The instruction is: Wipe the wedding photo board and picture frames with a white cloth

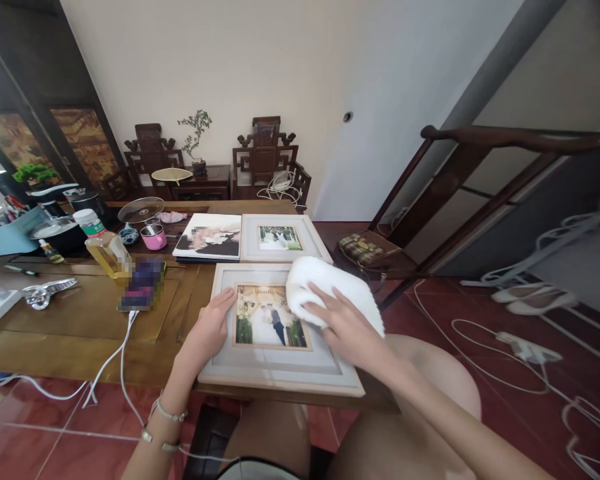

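Note:
A picture frame (280, 381) with a pale wooden border lies flat at the table's near edge, a wedding photo (270, 317) in its middle. My left hand (211, 330) rests on the frame's left side, fingers stretched out flat over its border. On the frame's upper right, my right hand (343, 327) presses a fluffy white cloth (330, 283), its fingers sunk partly into the folds. The cloth hangs over the frame's right edge and covers that corner. Behind are a second framed photo (285, 238) and a photo album (211, 233), side by side.
Left on the wooden table (90, 340) are a phone (143, 283) on a white cable, a bottle of yellowish liquid (105, 247), a pink mug (153, 237) and a pot (55, 230). A wooden chair (410, 233) bearing a plaid bag (360, 247) stands right.

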A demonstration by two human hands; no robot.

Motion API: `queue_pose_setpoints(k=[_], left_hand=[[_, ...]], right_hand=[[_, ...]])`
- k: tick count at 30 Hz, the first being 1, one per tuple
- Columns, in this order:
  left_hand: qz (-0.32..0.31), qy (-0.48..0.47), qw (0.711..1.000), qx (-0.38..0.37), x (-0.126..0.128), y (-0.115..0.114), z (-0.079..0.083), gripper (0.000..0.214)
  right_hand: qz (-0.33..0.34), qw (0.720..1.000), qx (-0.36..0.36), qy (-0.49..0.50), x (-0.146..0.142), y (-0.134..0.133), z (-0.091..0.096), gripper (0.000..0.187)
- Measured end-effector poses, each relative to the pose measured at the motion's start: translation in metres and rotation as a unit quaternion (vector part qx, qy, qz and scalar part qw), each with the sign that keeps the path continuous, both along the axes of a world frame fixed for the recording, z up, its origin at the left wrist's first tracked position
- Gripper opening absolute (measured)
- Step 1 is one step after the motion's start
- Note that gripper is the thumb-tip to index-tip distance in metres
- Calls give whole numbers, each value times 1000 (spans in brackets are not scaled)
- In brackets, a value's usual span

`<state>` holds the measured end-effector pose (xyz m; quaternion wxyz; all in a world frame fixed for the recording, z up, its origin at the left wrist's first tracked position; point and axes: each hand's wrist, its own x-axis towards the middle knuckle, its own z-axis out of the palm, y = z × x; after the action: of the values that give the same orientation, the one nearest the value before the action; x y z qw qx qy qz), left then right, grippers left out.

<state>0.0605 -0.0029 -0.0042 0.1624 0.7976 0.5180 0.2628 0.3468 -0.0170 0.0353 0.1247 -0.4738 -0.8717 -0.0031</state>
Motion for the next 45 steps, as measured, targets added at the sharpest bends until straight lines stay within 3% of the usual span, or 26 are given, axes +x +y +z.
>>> queue_pose_setpoints(k=[6,11,15,19,29,33,37,45], left_hand=[[-1,-5,1000,-2,1,1,2,59],[-9,-1,1000,3,1,3,5,59],[-1,-4,1000,3,1,3,5,57],[-12,-13,1000,11,1,3,0,60],[3,-20,1000,-1,0,1,-4,61],[3,-20,1000,0,0,2,-5,61],[4,-25,1000,13,-1,3,-8,60],[7,-23,1000,16,0,2,-10,59]], right_hand=[[88,995,-24,-30,-57,59,4,65],[173,983,-22,-62,-112,76,13,59],[188,980,-7,-67,-129,80,17,48],[163,983,-13,-80,-115,77,20,45],[53,991,-41,-118,-19,66,32,57],[45,991,-40,-119,1,54,31,62],[73,990,-69,-103,2,22,33,61],[122,966,-227,-29,-3,-79,57,54]])
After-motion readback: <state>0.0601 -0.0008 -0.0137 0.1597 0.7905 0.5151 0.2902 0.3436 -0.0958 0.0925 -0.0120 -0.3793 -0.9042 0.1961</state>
